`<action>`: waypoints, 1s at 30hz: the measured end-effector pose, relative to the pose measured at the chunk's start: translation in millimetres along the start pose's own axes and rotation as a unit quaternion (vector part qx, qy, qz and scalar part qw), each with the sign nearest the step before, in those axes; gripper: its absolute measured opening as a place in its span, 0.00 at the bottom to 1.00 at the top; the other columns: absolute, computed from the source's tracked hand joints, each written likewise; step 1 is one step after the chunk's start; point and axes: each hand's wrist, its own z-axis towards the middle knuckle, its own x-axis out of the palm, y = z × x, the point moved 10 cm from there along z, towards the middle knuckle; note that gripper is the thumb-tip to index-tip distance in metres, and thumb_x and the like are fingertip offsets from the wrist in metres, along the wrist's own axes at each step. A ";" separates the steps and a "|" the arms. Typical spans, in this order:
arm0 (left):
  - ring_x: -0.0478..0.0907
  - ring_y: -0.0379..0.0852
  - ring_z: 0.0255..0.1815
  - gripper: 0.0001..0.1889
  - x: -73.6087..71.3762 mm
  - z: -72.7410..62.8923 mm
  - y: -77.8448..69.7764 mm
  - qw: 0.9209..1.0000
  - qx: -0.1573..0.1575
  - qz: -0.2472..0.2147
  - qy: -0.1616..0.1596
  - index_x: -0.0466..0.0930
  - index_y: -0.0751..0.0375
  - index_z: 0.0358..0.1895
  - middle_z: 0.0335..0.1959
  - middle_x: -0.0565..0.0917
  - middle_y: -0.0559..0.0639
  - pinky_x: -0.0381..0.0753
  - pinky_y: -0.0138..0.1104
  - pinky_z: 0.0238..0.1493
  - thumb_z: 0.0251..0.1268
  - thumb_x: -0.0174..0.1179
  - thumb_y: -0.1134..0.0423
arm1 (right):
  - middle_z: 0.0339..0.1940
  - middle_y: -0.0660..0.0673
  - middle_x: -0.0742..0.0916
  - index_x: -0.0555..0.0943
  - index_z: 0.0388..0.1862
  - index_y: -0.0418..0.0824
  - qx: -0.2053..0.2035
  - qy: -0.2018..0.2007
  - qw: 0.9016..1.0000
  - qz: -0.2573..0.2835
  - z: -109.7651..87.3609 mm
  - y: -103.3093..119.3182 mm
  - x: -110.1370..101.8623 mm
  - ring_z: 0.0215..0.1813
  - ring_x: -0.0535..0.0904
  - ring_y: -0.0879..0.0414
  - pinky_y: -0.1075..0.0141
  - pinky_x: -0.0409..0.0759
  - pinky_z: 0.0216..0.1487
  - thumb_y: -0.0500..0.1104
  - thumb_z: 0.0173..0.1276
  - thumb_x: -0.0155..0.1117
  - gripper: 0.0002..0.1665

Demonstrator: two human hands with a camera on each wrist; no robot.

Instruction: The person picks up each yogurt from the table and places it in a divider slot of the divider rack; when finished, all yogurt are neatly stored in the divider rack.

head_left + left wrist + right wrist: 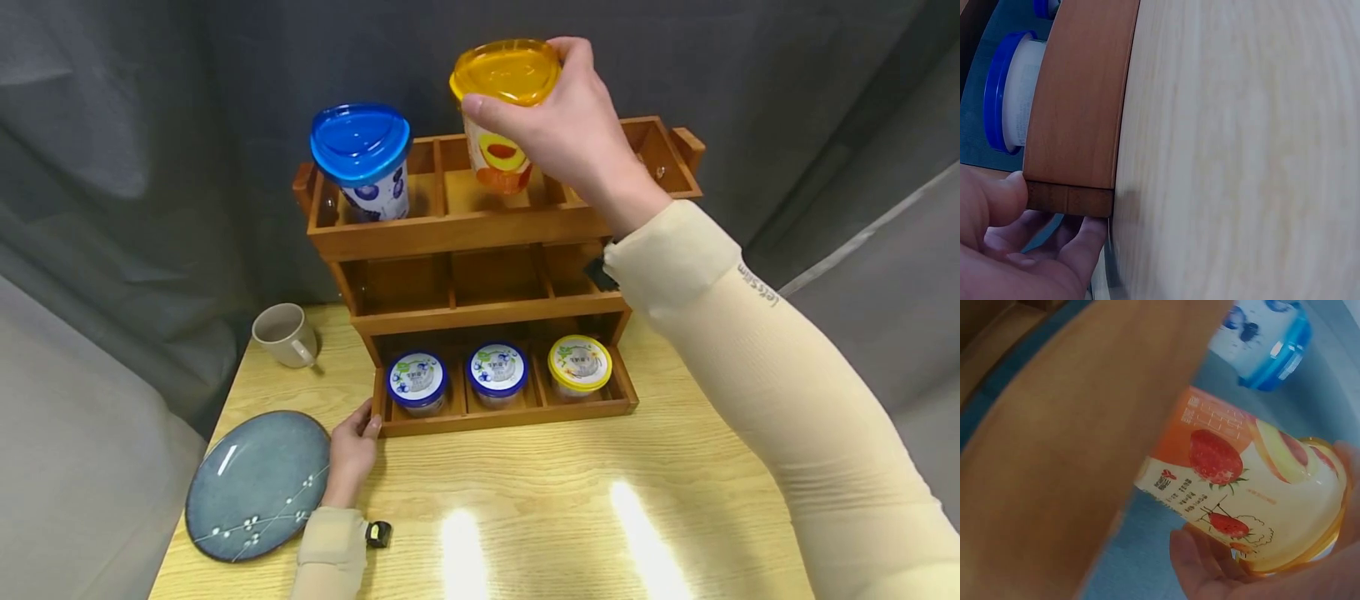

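My right hand (573, 125) grips a tall cup with an orange lid (506, 71), thumb and fingers around the lid. The cup hangs upright at the top tier of a wooden three-tier rack (450, 237), its base overlapping a middle compartment. Strawberry and peach pictures cover the cup's wall (1222, 462) in the right wrist view. To its left, a blue-lidded cup (362, 146) stands in the top tier's left compartment. Down at the rack's bottom left front corner, my left hand (352, 446) pinches the end of the front board (1069, 197) between thumb and fingers.
The bottom tier holds two blue-lidded tubs, one left (417, 382) and one centre (497, 371), and a yellow-lidded tub (580, 364) at right. A beige mug (283, 333) and a blue-grey plate (258, 483) are on the table's left. Dark curtain (247, 67) hangs behind.
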 end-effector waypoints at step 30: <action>0.73 0.58 0.64 0.22 0.9 3.2 -0.4 1.000 -0.010 -0.019 0.000 0.67 0.68 0.71 0.64 0.74 0.67 0.75 0.46 0.62 0.77 0.50 0.68 | 0.72 0.49 0.69 0.44 0.80 0.52 0.018 -0.034 0.994 -0.100 17.0 -30.7 31.1 0.68 0.66 0.51 0.56 0.49 0.71 0.78 0.57 0.60 0.64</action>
